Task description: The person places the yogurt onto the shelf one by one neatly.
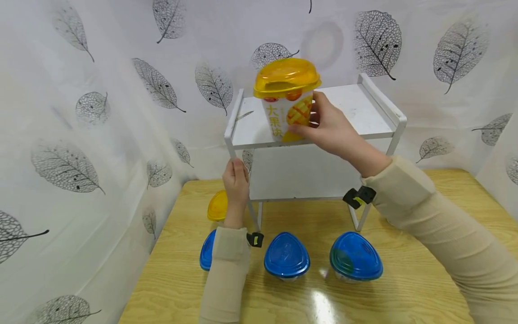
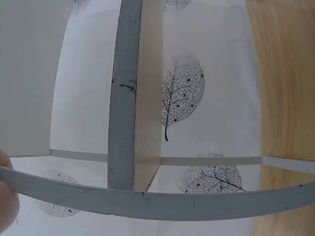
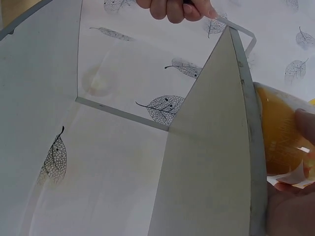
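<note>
My right hand (image 1: 336, 128) grips a plastic fruit cup (image 1: 283, 114) with a domed yellow lid, white sides and printed fruit. The cup is upright at the front edge of the white rack's top shelf (image 1: 344, 108), overlapping it in the head view. In the right wrist view the cup's yellow-orange side (image 3: 278, 132) shows beyond the shelf edge, with part of my right hand (image 3: 290, 209) beside it. My left hand (image 1: 236, 180) holds the rack's front left post just below the top shelf. The left wrist view shows that post (image 2: 197, 205) and a finger (image 2: 6, 201) around it.
Blue-lidded cups (image 1: 286, 255) stand in front of the rack on the wooden table (image 1: 307, 216); another blue lid (image 1: 207, 252) is partly behind my left sleeve. A yellow lid (image 1: 217, 206) shows left of the rack. A leaf-patterned curtain (image 1: 113, 135) hangs behind and beside the table.
</note>
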The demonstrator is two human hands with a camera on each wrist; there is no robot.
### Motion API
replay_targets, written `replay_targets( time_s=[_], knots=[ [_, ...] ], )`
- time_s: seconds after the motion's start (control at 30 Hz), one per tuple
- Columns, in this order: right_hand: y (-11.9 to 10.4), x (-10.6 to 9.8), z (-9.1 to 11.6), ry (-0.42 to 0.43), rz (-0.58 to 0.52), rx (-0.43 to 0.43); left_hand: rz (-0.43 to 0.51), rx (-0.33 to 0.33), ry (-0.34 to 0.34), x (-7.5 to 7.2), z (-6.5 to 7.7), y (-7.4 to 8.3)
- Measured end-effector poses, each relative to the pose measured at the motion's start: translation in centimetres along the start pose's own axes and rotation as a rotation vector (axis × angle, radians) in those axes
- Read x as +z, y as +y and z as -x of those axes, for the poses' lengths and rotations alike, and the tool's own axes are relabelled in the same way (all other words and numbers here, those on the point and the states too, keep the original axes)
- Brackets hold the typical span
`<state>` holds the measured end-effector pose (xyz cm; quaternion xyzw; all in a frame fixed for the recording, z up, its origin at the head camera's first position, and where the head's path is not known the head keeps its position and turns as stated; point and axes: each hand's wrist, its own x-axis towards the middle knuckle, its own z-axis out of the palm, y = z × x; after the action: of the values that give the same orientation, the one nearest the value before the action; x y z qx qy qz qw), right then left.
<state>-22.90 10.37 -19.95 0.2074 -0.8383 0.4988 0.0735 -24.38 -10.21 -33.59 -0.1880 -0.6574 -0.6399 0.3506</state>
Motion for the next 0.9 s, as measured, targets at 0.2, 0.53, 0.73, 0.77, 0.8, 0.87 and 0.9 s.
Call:
replay_targets(
  time_s=[0.2,0.53,0.73,0.77,0.8,0.87,0.9],
  knots=[
    [-0.2,0.1,-0.7,-0.013,0.024,0.011,-0.013,-0.005,0.005,-0.1,0.0,-0.3],
    [-0.5,0.1,-1.3,-0.033,0.010,0.038,-0.011,-0.011,0.004,-0.1,0.0,-0.4],
    [-0.7,-0.4,-1.1,0.032,-0.018,0.063,-0.006,-0.008,0.007,-0.1,0.0,-0.5],
    [-0.8,-0.5,-1.1,0.044,-0.020,0.067,-0.003,-0.009,0.006,-0.1,0.0,-0.5],
    [-0.8,-0.5,-1.0,0.056,-0.023,0.065,-0.005,-0.008,0.004,-0.1,0.0,-0.4],
    [-0.8,-0.5,-1.0,0.079,-0.026,0.059,-0.008,-0.004,0.001,-0.1,0.0,0.1],
    [-0.9,-0.4,-1.0,0.087,-0.028,0.055,-0.010,0.001,-0.001,0.0,0.0,0.5]
  ],
)
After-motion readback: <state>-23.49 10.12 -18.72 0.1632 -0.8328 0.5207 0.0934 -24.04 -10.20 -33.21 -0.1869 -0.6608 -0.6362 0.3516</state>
